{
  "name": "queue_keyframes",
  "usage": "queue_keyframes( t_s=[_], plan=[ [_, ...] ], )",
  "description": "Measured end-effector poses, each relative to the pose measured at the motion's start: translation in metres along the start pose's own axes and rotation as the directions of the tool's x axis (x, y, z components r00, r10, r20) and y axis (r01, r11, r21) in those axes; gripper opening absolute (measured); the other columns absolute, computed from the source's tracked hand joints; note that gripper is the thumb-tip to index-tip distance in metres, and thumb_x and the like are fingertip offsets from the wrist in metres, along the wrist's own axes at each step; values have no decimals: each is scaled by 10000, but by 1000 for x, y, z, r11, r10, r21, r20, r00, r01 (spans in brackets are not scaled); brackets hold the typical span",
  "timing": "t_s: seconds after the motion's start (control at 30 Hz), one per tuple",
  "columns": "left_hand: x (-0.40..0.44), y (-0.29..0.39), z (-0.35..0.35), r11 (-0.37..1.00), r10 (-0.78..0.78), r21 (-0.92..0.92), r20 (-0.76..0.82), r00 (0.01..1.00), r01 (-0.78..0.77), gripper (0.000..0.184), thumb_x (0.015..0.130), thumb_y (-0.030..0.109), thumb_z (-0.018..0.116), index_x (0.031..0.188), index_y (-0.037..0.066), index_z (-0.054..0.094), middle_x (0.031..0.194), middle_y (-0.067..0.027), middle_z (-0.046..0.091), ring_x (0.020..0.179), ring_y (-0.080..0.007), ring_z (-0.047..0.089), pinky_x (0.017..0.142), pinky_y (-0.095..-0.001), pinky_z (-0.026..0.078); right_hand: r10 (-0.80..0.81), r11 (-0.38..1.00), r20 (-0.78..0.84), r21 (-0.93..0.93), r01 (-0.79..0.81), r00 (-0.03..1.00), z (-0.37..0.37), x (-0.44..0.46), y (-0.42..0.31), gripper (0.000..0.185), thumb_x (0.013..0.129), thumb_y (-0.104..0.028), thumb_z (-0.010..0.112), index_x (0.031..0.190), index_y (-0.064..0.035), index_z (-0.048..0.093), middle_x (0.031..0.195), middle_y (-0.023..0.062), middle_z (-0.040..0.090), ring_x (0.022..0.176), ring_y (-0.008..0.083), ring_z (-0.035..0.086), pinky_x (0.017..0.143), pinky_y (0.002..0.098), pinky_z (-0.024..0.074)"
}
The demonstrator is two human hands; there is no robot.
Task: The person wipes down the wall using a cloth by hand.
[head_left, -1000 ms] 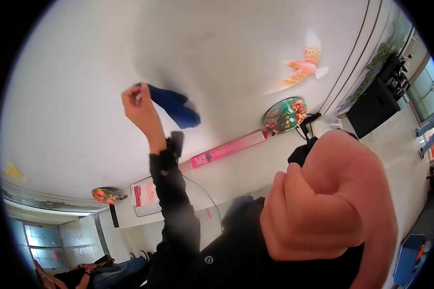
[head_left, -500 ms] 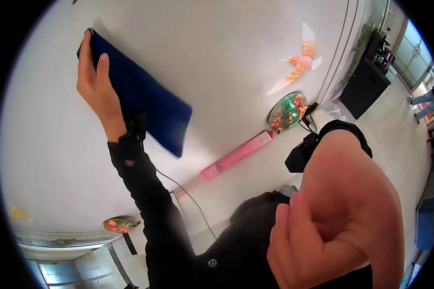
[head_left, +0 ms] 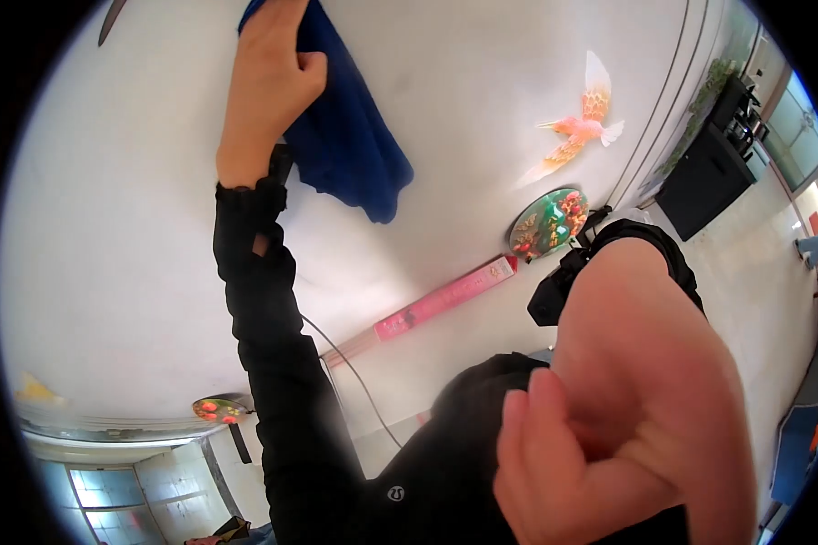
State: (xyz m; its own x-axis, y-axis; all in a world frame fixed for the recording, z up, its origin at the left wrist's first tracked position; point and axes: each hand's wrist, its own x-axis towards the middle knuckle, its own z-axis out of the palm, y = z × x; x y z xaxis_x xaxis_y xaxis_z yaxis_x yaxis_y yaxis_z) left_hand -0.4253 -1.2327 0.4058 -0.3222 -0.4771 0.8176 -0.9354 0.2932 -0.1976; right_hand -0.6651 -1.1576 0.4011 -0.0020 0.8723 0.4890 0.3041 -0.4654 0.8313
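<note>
A dark blue cloth lies against the pale wall-like surface at the upper left and hangs partly behind my left hand. That hand holds the cloth near the top edge, where its fingertips are cut off; the thumb is bent. Close to the camera at the lower right, my right hand has its fingers curled in, with no object visible in it. A black band with a small device circles the right wrist.
A pink bird decoration, a green round ornament and a long pink box are at the centre right. A grey cable runs beside the left sleeve. A black cabinet stands farther right, near a person's leg.
My left hand has moved up with the blue cloth, which first looked bunched, then spread, and now hangs in folds. My right hand remains curled near the camera, slightly lower than at first.
</note>
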Motion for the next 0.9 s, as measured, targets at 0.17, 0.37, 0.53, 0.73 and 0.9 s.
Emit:
queue_keyframes(
  t_s=[0.17, 0.37, 0.53, 0.73, 0.9],
  plan=[
    [53, 34, 42, 995, 102, -1, 71, 992, -102, 707, 636, -31, 478, 1339, 9, 420, 1240, -255, 504, 1182, -411, 438, 1049, -435, 307, 11, 1000, -27, -3, -11, 1000, -28, -30, 3, 150, 637, -85, 557, 526, -65, 457, 501, 28, 404, 459, 146, 429, 664, 299, 413],
    [104, 71, 114, 972, 219, -97, 69, 973, -212, 680, 637, -15, 490, 1315, -14, 437, 1176, -264, 529, 1145, -405, 461, 1029, -451, 321, 13, 1000, -52, 19, -12, 999, -50, -60, 10, 141, 637, -86, 569, 539, -70, 469, 513, 25, 405, 475, 151, 434, 716, 321, 430],
    [119, 74, 130, 964, 266, -35, 90, 960, -264, 709, 673, 11, 591, 1355, 4, 396, 1187, -257, 526, 1140, -400, 472, 1027, -439, 336, 24, 999, -94, 51, -19, 995, -55, -75, 16, 134, 637, -86, 580, 549, -74, 479, 524, 22, 406, 489, 155, 439, 759, 339, 445],
    [110, 58, 90, 974, 184, 119, 81, 980, -193, 737, 705, 79, 691, 1371, 29, 380, 1213, -244, 513, 1152, -389, 461, 1021, -444, 345, 55, 996, -170, 73, -43, 984, -38, -81, 22, 127, 637, -87, 592, 561, -79, 491, 537, 19, 407, 505, 160, 444, 810, 360, 462],
    [89, 21, 23, 954, 115, 273, 40, 993, -122, 777, 702, 54, 682, 1402, 55, 343, 1241, -242, 498, 1169, -411, 440, 1030, -433, 336, 236, 972, -233, 66, -227, 943, 16, -91, 31, 121, 638, -88, 603, 572, -83, 501, 547, 16, 408, 518, 164, 449, 853, 378, 477]
  ],
)
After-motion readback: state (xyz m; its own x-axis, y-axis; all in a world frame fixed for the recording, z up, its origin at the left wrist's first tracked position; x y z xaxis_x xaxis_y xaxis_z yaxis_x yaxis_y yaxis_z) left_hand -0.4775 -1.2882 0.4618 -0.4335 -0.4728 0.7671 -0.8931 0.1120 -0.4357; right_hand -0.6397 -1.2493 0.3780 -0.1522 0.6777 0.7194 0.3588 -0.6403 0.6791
